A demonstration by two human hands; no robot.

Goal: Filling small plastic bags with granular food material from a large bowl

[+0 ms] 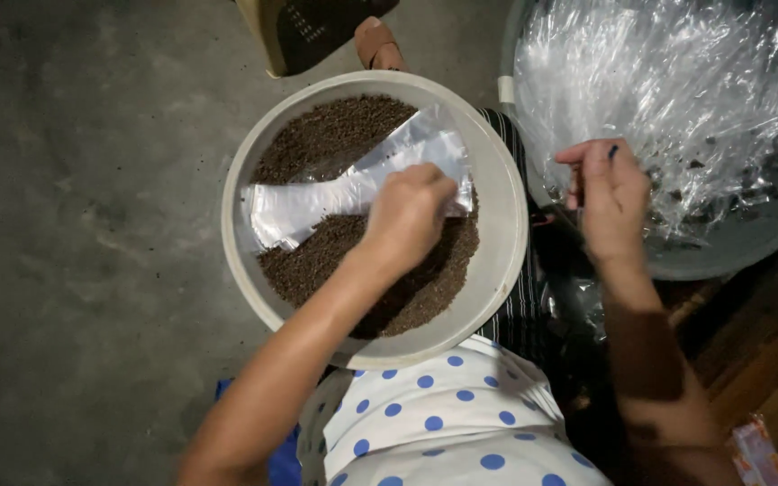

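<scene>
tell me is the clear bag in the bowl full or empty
Empty, as far as shows: the clear bag lies flat and see-through on the brown grains, its end held by the left hand.

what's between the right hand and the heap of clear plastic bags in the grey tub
Nothing visible. The right hand already sits at the near edge of the heap of clear plastic bags in the grey tub.

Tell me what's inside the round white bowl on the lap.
The bowl holds dark brown granules, with a clear plastic bag lying across them, gripped by the left hand. Whatever lies beneath bag and hand is covered.
</scene>
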